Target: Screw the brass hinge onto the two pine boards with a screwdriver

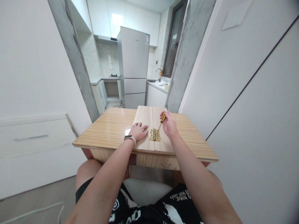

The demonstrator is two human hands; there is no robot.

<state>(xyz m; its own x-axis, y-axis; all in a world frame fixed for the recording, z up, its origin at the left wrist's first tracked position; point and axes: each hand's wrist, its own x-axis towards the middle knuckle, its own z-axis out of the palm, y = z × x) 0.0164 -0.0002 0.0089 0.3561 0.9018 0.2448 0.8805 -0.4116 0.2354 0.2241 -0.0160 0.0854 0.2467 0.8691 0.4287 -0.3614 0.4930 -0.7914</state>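
the person's left hand [139,131] lies palm down on the left wooden board [143,145], fingers loosely spread, gripping nothing visible, just beside a brass butt hinge [154,135]. the hinge lies open across the seam with the right wooden board [165,147]. the right hand [170,123] is curled around the yellow-and-black handle of a screwdriver [163,117], its tilted shaft reaching down to the hinge's right leaf; whether the tip sits in a screw is too small to tell. both boards lie on a wood-grain table [109,127].
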